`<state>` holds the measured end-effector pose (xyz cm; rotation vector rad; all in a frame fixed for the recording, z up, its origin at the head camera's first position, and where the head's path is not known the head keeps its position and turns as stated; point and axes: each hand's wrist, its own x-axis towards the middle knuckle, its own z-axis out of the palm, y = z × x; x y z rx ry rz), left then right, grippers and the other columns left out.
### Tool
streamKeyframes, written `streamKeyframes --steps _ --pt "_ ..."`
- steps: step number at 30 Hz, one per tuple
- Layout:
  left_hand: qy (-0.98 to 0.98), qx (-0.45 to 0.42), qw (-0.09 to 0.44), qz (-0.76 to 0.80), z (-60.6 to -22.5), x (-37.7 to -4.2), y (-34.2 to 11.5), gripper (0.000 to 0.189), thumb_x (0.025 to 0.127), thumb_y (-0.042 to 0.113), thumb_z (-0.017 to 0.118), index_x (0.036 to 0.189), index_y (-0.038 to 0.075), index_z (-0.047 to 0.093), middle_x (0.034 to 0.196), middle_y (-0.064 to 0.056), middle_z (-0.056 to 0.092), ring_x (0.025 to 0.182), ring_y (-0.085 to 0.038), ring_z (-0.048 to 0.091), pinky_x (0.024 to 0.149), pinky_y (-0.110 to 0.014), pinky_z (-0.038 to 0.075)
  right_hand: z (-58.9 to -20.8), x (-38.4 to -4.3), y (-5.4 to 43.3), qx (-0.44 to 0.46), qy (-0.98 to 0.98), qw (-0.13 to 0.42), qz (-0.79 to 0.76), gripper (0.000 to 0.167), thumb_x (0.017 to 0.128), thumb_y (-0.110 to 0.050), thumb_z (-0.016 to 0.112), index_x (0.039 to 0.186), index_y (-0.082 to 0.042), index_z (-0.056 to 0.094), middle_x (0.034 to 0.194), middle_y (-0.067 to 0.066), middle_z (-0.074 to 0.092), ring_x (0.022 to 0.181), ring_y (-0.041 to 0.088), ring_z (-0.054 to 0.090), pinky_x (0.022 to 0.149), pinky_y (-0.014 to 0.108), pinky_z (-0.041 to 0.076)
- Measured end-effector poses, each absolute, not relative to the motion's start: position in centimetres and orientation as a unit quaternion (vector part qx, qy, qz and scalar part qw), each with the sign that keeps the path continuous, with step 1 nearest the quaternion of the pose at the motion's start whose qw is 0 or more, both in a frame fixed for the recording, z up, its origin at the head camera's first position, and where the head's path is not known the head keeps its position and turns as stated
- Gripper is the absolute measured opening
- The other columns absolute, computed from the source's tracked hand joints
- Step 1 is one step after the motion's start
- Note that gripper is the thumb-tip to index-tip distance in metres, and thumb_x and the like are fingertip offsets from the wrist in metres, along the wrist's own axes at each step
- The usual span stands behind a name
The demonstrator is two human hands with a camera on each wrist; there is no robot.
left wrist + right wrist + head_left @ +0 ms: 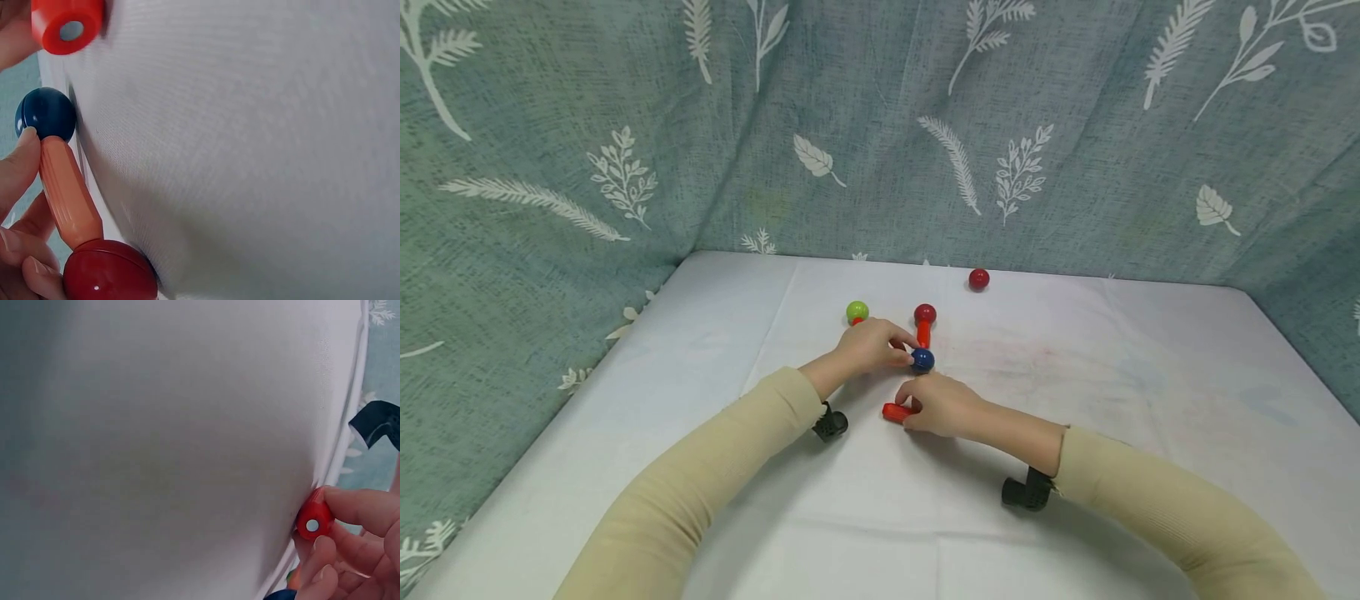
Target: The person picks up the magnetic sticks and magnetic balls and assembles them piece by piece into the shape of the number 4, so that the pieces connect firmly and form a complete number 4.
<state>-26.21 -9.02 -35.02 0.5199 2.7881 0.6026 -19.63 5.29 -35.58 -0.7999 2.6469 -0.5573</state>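
Observation:
My left hand (874, 346) reaches over a joined row, with thumb and fingers on a glossy blue ball (922, 360). In the left wrist view an orange rod (70, 194) links the blue ball to a dark red ball (111, 272), and the other fingers curl beside them. The left hand hides this rod and ball in the head view. From the blue ball a red rod (923, 334) runs back to another red ball (925, 314). Nearer the front, my right hand (946, 406) pinches a short red rod (314, 515) with a pale round disc in its end.
A green ball (857, 312) with a bit of red at its base lies behind the left hand. One loose red ball (978, 279) rests near the back edge of the white-covered table (1150, 358). A patterned green curtain (880, 125) hangs behind. Black cameras (1027, 490) sit under both wrists.

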Motion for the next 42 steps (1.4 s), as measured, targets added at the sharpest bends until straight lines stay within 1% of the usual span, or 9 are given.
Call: streamKeyframes --steps 4,8,13,19,27,31,35,38,42 --pt "0.954 0.174 0.124 0.209 -35.0 -26.2 -9.0 0.029 0.083 0.025 0.068 0.112 0.023 0.068 0.093 0.003 0.066 0.069 -0.012 0.050 0.055 -0.022 0.034 -35.4 -19.4 6.0 -0.259 0.931 0.167 -0.194 0.024 0.078 -0.014 0.072 0.101 -0.010 0.067 0.070 -0.003 0.056 0.067 0.012 0.049 0.060 0.023 0.040" --pt "0.956 0.174 0.122 0.204 -35.1 -26.2 -9.0 0.030 0.083 0.025 0.068 0.112 0.023 0.067 0.095 0.003 0.067 0.072 -0.012 0.053 0.056 -0.021 0.037 -35.5 -19.3 6.7 -0.254 0.928 0.174 -0.209 0.031 0.078 -0.014 0.071 0.108 -0.009 0.064 0.072 -0.002 0.057 0.068 0.012 0.049 0.061 0.023 0.041" --pt "0.957 0.173 0.121 0.200 -35.1 -26.2 -9.0 0.030 0.082 0.025 0.068 0.112 0.023 0.067 0.097 0.003 0.068 0.077 -0.011 0.055 0.057 -0.021 0.038 -35.8 -19.2 7.5 -0.282 0.916 0.174 -0.225 0.038 0.081 -0.012 0.069 0.118 -0.011 0.060 0.072 -0.004 0.056 0.067 0.011 0.048 0.061 0.022 0.041" --pt "0.957 0.168 0.124 0.200 -35.0 -26.2 -8.9 0.030 0.082 0.026 0.069 0.112 0.024 0.067 0.093 0.004 0.068 0.073 -0.011 0.053 0.055 -0.021 0.037 -35.7 -19.2 8.3 -0.303 0.902 0.186 -0.246 0.035 0.082 -0.010 0.064 0.117 -0.011 0.059 0.068 -0.002 0.051 0.065 0.012 0.048 0.058 0.023 0.039" --pt "0.958 0.165 0.122 0.202 -35.1 -26.1 -8.9 0.030 0.082 0.026 0.069 0.112 0.024 0.067 0.088 0.004 0.066 0.069 -0.011 0.051 0.054 -0.021 0.035 -35.6 -19.3 8.1 -0.236 0.914 0.217 -0.250 0.037 0.082 -0.016 0.068 0.116 -0.009 0.054 0.073 0.001 0.054 0.066 0.013 0.050 0.059 0.022 0.042" --pt "0.957 0.165 0.121 0.204 -35.1 -26.1 -8.9 0.030 0.082 0.026 0.069 0.112 0.024 0.067 0.094 0.004 0.067 0.069 -0.011 0.051 0.054 -0.021 0.034 -35.7 -19.5 8.2 -0.222 0.916 0.225 -0.249 0.047 0.078 -0.022 0.073 0.117 -0.008 0.052 0.079 0.001 0.056 0.071 0.013 0.052 0.064 0.025 0.045" --pt "0.958 0.164 0.120 0.204 -35.1 -26.1 -8.9 0.029 0.082 0.027 0.068 0.111 0.025 0.068 0.099 0.002 0.066 0.066 -0.012 0.050 0.053 -0.022 0.033 -35.6 -19.6 8.6 -0.232 0.909 0.253 -0.236 0.061 0.074 -0.023 0.077 0.126 -0.012 0.047 0.092 0.003 0.057 0.084 0.015 0.051 0.073 0.030 0.047" --pt "0.958 0.162 0.121 0.204 -35.1 -26.1 -8.9 0.029 0.083 0.027 0.068 0.111 0.025 0.068 0.103 0.002 0.066 0.068 -0.012 0.050 0.053 -0.022 0.033 -35.4 -19.6 8.9 -0.249 0.903 0.267 -0.228 0.063 0.074 -0.019 0.077 0.129 -0.015 0.046 0.092 0.002 0.055 0.086 0.015 0.049 0.071 0.029 0.046" --pt "0.958 0.160 0.122 0.204 -35.0 -26.1 -8.8 0.029 0.083 0.027 0.068 0.112 0.025 0.067 0.109 0.001 0.065 0.072 -0.012 0.051 0.055 -0.022 0.034 -35.4 -19.7 8.9 -0.250 0.901 0.272 -0.228 0.060 0.075 -0.016 0.076 0.127 -0.015 0.047 0.086 0.002 0.052 0.082 0.015 0.048 0.066 0.026 0.043"
